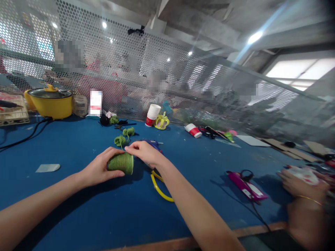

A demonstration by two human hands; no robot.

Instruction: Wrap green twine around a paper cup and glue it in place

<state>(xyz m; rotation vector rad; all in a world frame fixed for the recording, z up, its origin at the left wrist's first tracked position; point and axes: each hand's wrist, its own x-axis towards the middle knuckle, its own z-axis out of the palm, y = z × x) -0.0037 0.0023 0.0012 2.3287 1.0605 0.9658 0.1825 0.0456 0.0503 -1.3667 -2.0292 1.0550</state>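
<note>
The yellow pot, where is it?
In the head view, the yellow pot stands far left at the back of the blue table, against the mesh screen, beside a clear jar.

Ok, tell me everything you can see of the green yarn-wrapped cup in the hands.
The green yarn-wrapped cup lies on its side on the blue table, its wider end toward the right. Green yarn covers its whole visible side in tight turns. The left hand grips its narrower end from the left; the right hand pinches at its upper right rim. Whether a loose strand runs off it cannot be told.
</note>
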